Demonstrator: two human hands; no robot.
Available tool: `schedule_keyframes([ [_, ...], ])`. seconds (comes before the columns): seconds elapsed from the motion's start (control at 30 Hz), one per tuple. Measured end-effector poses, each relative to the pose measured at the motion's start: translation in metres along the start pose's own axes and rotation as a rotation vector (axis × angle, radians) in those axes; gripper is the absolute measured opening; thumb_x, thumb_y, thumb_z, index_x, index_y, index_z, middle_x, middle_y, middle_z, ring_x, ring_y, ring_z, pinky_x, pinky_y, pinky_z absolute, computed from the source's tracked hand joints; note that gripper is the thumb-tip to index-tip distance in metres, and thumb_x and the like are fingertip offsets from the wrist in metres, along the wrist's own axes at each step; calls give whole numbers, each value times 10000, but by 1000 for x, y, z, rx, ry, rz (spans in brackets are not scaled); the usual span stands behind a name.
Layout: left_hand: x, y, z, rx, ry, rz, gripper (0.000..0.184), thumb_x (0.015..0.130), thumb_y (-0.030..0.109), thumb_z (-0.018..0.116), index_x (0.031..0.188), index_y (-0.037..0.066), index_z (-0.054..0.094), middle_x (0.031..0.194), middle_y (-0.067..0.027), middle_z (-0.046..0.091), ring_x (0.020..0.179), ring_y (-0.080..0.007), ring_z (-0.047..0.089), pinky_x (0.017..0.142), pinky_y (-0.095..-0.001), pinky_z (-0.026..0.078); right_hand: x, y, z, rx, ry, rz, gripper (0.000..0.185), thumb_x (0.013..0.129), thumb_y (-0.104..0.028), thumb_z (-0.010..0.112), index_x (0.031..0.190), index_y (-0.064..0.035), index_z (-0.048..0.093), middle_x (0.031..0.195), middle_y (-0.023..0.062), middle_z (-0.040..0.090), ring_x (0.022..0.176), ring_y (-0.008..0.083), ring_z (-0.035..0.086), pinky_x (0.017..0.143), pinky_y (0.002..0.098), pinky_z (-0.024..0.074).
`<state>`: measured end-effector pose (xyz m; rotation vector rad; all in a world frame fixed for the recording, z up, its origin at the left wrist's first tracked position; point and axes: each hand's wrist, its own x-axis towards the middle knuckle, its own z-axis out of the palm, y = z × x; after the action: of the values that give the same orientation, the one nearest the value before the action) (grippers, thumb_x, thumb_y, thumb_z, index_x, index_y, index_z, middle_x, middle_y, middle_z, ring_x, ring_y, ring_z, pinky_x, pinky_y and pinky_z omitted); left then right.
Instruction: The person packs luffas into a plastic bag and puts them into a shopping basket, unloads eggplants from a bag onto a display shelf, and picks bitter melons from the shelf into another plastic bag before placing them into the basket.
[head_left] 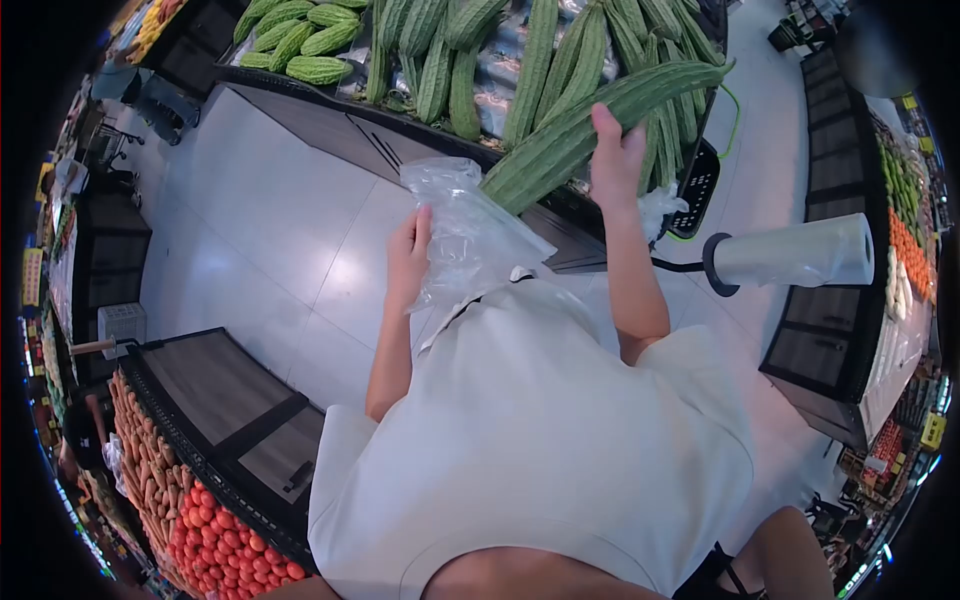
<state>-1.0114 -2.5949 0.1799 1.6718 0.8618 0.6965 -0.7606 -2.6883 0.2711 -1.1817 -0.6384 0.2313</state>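
A long, ridged green gourd (560,150) slants over the near edge of the black-rimmed display stand (300,88), its lower end at a thin, clear plastic bag (460,235). The right hand's (617,165) fingers grip its middle; the left hand's (408,255) pinch the bag. To my eye the gourd seems hefty and stiff, best held mid-length; the bag looks flimsy, slippery.

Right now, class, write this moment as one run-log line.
left hand: holding clear plastic bag | right hand: gripping long ridged gourd | gourd's lower end: at bag, entry unclear | other gourds: on stand
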Motion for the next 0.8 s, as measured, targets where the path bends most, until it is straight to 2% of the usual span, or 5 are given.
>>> schedule_keyframes([
  [0.17,7,-32,-32,-202,143,81,384,1015,310,447,712,77,485,631,71,353,578,-33,346,495,-232,272,140,15,2,-244,-55,-8,552,850,-332,642,1182,67,454,1121,152,576,975,220,586,830,351,466],
  [0.27,0,-29,-38,-479,256,13,390,1006,325,469,730,64,557,631,43,491,545,-25,431,473,-204,318,249,83,10,-712,-261,318,721,827,-461,655,1399,-104,398,1351,171,507,1223,264,516,959,399,438],
  [0.33,-3,-35,-42,-493,227,40,394,996,350,480,736,70,573,629,30,525,501,-43,465,446,-208,346,256,133,38,-1028,55,-144,879,803,-505,642,1254,178,323,1197,273,548,1060,341,592,886,421,465],
  [0.43,-17,-27,-37,-476,286,3,388,991,375,483,754,80,572,631,29,532,505,-43,476,453,-203,354,245,143,66,-1030,-127,101,1121,750,-631,626,1278,259,194,1245,362,487,1140,419,541,941,461,443],
  [0.8,-43,23,-28,-444,341,-128,288,993,309,478,817,92,549,676,70,414,594,-26,372,537,-208,323,221,192,108,-1326,-455,156,739,787,-547,646,1214,48,539,1294,243,455,1191,374,475,904,514,462],
])
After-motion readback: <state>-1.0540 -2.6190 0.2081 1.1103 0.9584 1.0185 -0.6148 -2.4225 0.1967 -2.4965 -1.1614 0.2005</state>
